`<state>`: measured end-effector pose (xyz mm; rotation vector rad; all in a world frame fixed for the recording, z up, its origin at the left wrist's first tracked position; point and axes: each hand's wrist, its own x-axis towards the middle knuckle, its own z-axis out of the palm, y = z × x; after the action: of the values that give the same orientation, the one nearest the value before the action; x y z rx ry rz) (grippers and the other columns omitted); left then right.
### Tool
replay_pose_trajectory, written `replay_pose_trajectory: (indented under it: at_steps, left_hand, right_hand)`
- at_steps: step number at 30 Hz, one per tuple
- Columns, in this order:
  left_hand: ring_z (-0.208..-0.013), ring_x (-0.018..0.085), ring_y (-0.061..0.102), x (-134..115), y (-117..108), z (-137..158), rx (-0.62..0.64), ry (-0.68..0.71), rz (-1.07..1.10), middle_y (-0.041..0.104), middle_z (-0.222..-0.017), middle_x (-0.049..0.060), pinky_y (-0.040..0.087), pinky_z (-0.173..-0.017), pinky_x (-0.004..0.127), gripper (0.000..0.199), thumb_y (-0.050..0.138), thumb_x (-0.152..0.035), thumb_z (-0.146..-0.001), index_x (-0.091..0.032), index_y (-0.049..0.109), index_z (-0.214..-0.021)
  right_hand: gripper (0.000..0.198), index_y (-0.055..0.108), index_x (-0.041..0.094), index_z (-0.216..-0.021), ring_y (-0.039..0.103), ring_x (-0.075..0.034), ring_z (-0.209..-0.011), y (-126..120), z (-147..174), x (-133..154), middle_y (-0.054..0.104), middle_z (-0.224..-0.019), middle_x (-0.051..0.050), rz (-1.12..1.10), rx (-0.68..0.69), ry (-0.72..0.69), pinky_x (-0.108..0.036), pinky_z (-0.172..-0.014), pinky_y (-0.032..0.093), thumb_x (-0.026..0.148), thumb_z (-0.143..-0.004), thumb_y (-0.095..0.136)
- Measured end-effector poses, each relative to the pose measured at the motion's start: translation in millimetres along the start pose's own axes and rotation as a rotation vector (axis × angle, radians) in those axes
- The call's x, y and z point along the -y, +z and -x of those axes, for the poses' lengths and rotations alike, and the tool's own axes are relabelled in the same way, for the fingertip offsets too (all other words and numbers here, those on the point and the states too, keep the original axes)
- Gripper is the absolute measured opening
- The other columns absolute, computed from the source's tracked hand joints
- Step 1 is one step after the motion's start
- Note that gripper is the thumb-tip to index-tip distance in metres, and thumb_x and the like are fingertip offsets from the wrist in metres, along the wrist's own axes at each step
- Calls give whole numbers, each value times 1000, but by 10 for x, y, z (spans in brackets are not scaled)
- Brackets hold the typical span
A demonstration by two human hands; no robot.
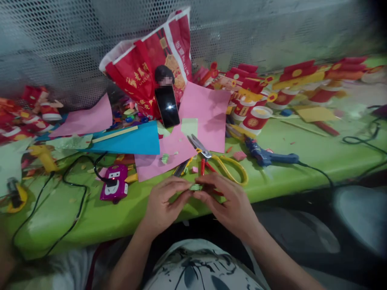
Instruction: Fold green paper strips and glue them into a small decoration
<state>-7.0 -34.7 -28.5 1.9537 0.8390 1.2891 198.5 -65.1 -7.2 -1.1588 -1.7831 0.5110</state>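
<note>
Between the fingertips of both hands, near the table's front edge, is a small light-green paper piece with fringe-like cuts. My left hand pinches its left end, and my right hand pinches its right end. Just beyond the fingers lie scissors with yellow handles, blades pointing away, on pink paper. A red-handled tool is partly hidden by my right hand. Another green fringed scrap rests on the pink paper.
A blue glue gun lies to the right, its cord trailing off. A purple power block with cables sits left. Behind stand a phone, a red bag and several decorated red cups. Blue paper lies left of centre.
</note>
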Motion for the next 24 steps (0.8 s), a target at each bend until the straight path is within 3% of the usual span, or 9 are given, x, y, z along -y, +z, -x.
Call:
replay_pose_trajectory:
  at_steps: [2,4,7,10,13,17,20,24]
  left_hand:
    - [-90,20,75,17,-1,36,-142,-71,45,80,-96,5,60,-82,31,10,74,-19,-96,-24,79,-104]
    - [-88,20,73,43,-3,66,-361,-160,156,77,-94,4,60,-82,31,7,73,-24,-96,-23,77,-102]
    - [-83,18,71,88,-6,65,-599,-269,333,73,-88,1,59,-82,31,6,70,-27,-96,-22,74,-95]
    - [-80,17,70,118,-14,27,-600,-340,362,72,-84,-1,59,-79,29,7,69,-26,-95,-22,72,-91]
    - [-75,15,69,117,-20,-10,-546,-387,282,72,-81,-1,57,-71,25,7,72,-28,-94,-21,73,-93]
    - [-75,15,72,95,-8,-47,-513,-460,230,77,-85,2,57,-67,23,16,79,-34,-91,-19,76,-96]
    - [-80,17,75,105,-2,-58,-520,-485,245,81,-92,6,61,-71,25,23,80,-38,-92,-18,78,-103]
    - [-88,19,78,145,-16,-44,-525,-488,241,82,-103,8,63,-79,28,28,80,-39,-93,-19,79,-112]
  right_hand:
    - [15,70,25,-117,77,-20,-80,-65,-52,-10,80,-102,-5,49,-38,2,-33,-69,63,25,-102,67]
    - [14,72,25,-115,78,-22,-84,-107,-130,-47,81,-103,-6,132,-58,-33,-35,-72,64,24,-104,64]
    - [14,74,24,-110,79,-23,-93,-56,-339,-122,81,-106,-6,269,12,-125,-36,-80,63,22,-105,62]
    - [17,75,22,-116,78,-25,-100,151,-668,-147,80,-117,-9,411,195,-180,-38,-84,61,22,-106,62]
    - [22,73,15,-122,74,-29,-112,408,-1024,-102,78,-123,-15,669,411,-127,-38,-88,56,25,-105,65]
    - [19,77,13,-114,74,-34,-108,637,-1302,-42,81,-113,-17,728,503,-139,-43,-88,51,26,-102,69]
    - [14,78,13,-107,73,-36,-109,690,-1334,-35,82,-109,-17,716,540,-158,-46,-91,48,16,-99,66]
    - [27,76,15,-120,75,-31,-109,617,-1283,-62,82,-114,-14,643,494,-111,-42,-91,50,9,-98,62]
